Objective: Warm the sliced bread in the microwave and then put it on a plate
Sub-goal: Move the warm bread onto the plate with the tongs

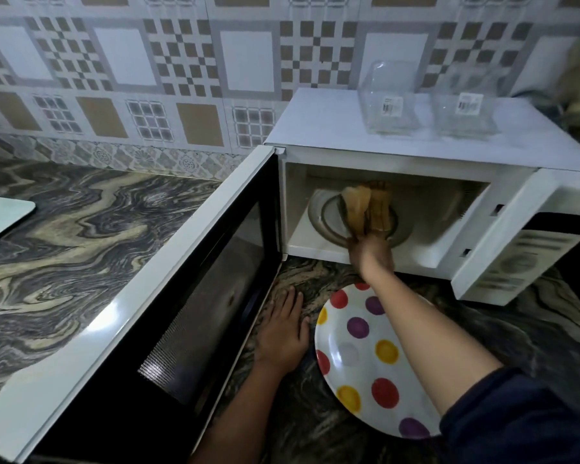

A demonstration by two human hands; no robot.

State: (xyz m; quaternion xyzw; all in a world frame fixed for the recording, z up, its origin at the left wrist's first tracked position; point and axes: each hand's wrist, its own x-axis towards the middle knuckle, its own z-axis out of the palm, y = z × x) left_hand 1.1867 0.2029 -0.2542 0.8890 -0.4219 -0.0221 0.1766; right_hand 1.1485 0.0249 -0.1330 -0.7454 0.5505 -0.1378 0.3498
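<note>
**Right hand on the bread inside the microwave**

Your right hand reaches into the open microwave and grips the sliced bread by its lower edge. The slices stand up on end over the glass turntable; the picture is too soft there to tell whether they touch it. The microwave door is swung wide to your left.

Your left hand lies flat on the marbled table, fingers straight, holding nothing. It sits between the door's edge and the plate, just beside the plate's rim.

The plate, white with red, yellow and purple dots, rests on the table in front of the microwave, under your right forearm, and carries no bread. Your dark sleeve covers its near right edge.

Two clear containers stand side by side on top of the microwave.
</note>
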